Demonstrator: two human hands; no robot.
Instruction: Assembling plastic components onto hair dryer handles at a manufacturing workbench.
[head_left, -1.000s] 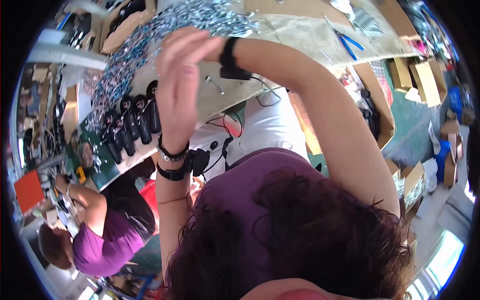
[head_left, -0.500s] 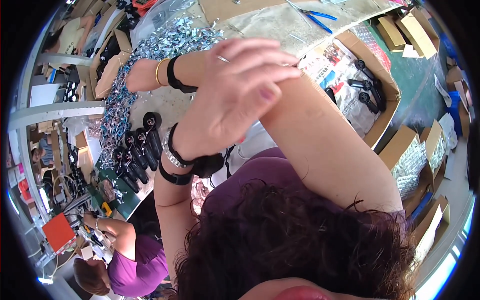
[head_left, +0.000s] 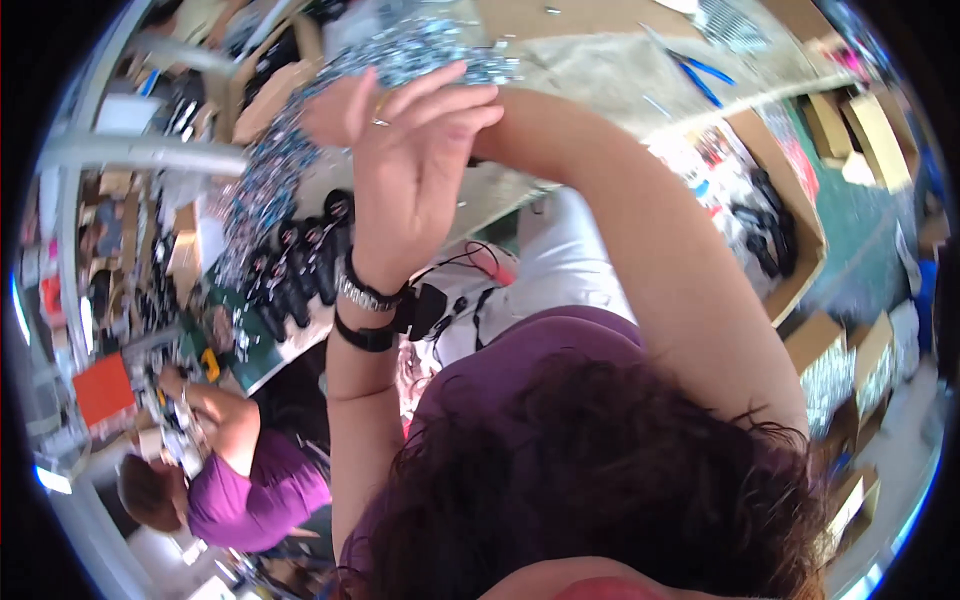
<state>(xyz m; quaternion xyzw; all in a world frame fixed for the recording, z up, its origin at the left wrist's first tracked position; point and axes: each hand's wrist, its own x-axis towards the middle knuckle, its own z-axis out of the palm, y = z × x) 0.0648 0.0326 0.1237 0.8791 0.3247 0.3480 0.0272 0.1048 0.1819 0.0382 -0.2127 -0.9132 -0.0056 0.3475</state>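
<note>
My left hand [head_left: 415, 185], with a ring and a metal-banded watch, is raised over the worktable with its fingers stretched out. I see nothing held in it. My right arm crosses behind it toward the left. The right hand [head_left: 328, 112] is at the edge of a heap of small silver metal parts with thin wires [head_left: 420, 45]. That hand is blurred and partly covered by the left hand, so its grip is hidden. Below the heap, several black rounded housings with handles [head_left: 300, 260] lie side by side.
Blue-handled pliers [head_left: 700, 75] lie on the table [head_left: 590, 75]. At the right stands an open cardboard box [head_left: 800, 285] with black parts in it. More cartons [head_left: 870, 135] stand beyond. Another person in purple [head_left: 265, 480] works at the lower left.
The whole view has shifted. My left hand has turned more upright and shifted left, off the right forearm. The right hand has come nearer to it, along the heap.
</note>
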